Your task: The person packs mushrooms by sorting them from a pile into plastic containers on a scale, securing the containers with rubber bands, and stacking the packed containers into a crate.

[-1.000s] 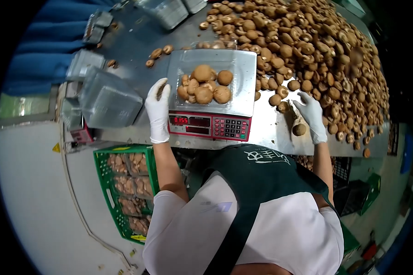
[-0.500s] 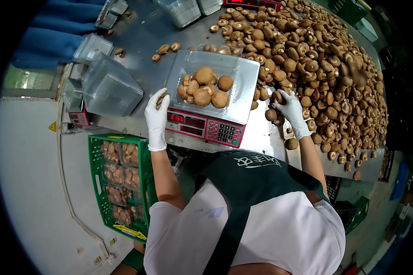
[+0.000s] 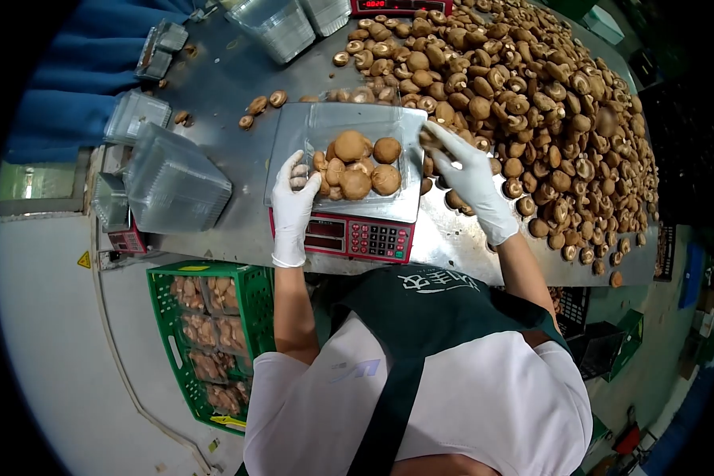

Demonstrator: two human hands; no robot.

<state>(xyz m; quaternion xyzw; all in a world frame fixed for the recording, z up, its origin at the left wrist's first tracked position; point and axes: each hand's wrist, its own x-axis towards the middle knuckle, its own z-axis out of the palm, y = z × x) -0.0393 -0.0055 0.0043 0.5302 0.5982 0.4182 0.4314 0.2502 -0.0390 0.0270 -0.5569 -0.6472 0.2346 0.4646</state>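
Observation:
A clear plastic tray [image 3: 321,131] with several brown mushrooms [image 3: 355,184] in it rests on the metal pan of a red scale [image 3: 373,240]. My gloved left hand [image 3: 295,205] is at the tray's left edge, its fingers curled; a mushroom seems to be in them, touching or next to the tray's mushrooms. My gloved right hand [image 3: 470,178] is at the right edge of the pan, its fingers pressed together around a mushroom [image 3: 430,139] that is partly hidden and blurred. Loose mushrooms lie on the table below this hand.
A large mushroom pile [image 3: 547,119] covers the table's right side. Stacks of clear trays [image 3: 173,181] stand at the left and more trays [image 3: 271,28] at the back, near a second red scale [image 3: 397,7]. A green crate [image 3: 206,341] with packed mushrooms is below left.
My right hand has moved from the loose mushrooms to the scale's right edge. My left hand has moved right, onto the tray's left side. The camera view has shifted too.

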